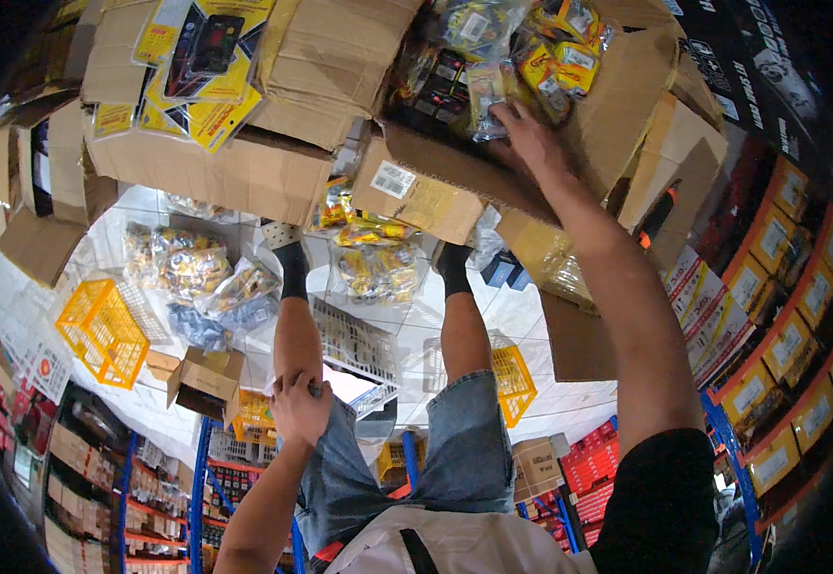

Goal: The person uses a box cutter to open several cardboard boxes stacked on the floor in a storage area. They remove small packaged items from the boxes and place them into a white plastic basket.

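Observation:
My right hand [528, 136] reaches into an open cardboard box [452, 154]. Its fingers are at the lower edge of a clear plastic packet [487, 93] and appear to grip it; the thumb is hidden. Beside the packet lie dark packaged items [445, 82] and yellow plastic packets [563, 61]. Another clear bag [474, 25] sits at the back of the box. My left hand [302, 409] rests on my left knee, fingers curled over it. Something small and dark shows between its thumb and forefinger, too small to name.
Yellow blister packs [205, 100] lie on a closed carton [208, 168] at left. Bagged yellow packets [377, 273] and more bags [187, 258] lie on the tiled floor. A yellow plastic basket [104, 333] and a white basket [355, 341] stand near my legs. Shelves with boxes [782, 344] line the right.

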`<act>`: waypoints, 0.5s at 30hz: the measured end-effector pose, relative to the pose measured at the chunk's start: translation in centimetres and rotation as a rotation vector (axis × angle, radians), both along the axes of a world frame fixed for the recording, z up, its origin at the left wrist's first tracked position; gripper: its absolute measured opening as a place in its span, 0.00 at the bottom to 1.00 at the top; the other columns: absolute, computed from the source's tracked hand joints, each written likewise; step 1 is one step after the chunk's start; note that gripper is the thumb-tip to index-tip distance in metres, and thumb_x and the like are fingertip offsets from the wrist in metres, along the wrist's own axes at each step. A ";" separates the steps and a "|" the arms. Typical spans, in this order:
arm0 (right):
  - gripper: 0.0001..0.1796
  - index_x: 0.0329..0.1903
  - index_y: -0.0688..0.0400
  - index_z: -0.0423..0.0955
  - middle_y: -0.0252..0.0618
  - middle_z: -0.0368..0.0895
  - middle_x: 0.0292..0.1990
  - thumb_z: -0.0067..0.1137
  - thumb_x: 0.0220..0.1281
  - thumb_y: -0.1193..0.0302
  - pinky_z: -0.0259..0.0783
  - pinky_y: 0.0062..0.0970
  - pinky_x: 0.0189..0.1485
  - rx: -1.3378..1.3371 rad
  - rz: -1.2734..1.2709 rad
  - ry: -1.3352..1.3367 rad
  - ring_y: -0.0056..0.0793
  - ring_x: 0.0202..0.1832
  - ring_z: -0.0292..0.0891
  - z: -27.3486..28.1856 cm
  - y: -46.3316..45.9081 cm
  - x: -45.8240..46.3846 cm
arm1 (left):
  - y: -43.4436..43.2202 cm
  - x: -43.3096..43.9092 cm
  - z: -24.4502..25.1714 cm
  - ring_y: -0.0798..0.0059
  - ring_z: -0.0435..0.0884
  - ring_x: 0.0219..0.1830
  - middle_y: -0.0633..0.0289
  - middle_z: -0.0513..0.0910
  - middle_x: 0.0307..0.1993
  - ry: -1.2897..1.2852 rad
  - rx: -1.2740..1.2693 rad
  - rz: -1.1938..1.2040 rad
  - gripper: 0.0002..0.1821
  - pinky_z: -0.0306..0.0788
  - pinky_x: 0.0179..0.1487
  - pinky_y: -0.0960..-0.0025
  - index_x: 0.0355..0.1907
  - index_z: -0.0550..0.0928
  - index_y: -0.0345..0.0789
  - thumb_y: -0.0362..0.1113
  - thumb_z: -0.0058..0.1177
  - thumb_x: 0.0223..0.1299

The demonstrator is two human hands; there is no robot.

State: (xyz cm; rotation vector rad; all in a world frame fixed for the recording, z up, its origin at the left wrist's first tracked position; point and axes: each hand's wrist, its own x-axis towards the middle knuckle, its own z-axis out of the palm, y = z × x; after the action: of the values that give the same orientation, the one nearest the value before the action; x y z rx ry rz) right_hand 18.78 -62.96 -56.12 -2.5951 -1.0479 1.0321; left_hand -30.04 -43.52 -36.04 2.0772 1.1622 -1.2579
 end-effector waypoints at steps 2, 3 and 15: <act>0.40 0.72 0.44 0.65 0.52 0.63 0.73 0.72 0.57 0.69 0.67 0.48 0.73 0.143 -0.155 0.081 0.60 0.72 0.63 0.4 0.2 -0.8 | 0.0 0.0 0.0 0.47 0.75 0.63 0.56 0.82 0.58 -0.009 0.010 -0.011 0.19 0.72 0.62 0.47 0.47 0.87 0.41 0.50 0.60 0.59; 0.41 0.72 0.45 0.64 0.53 0.63 0.73 0.72 0.57 0.69 0.67 0.48 0.73 0.207 -0.080 0.069 0.58 0.73 0.63 0.7 0.4 -0.9 | 0.0 0.0 0.0 0.47 0.75 0.63 0.56 0.82 0.58 -0.012 0.000 0.010 0.19 0.73 0.62 0.47 0.46 0.87 0.41 0.50 0.60 0.59; 0.56 0.74 0.65 0.58 0.57 0.75 0.66 0.71 0.53 0.41 0.74 0.50 0.63 0.055 -0.671 -0.092 0.53 0.64 0.76 -4.7 3.9 10.7 | 0.0 1.5 0.0 0.49 0.75 0.64 0.59 0.81 0.59 0.062 0.002 -0.050 0.18 0.73 0.62 0.50 0.46 0.87 0.42 0.49 0.60 0.58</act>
State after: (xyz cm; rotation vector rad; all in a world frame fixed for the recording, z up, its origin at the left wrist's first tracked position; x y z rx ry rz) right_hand 29.47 -59.06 -60.79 -2.6512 -0.1621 0.7027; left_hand -28.51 -43.56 -36.03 2.0943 1.1445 -1.3538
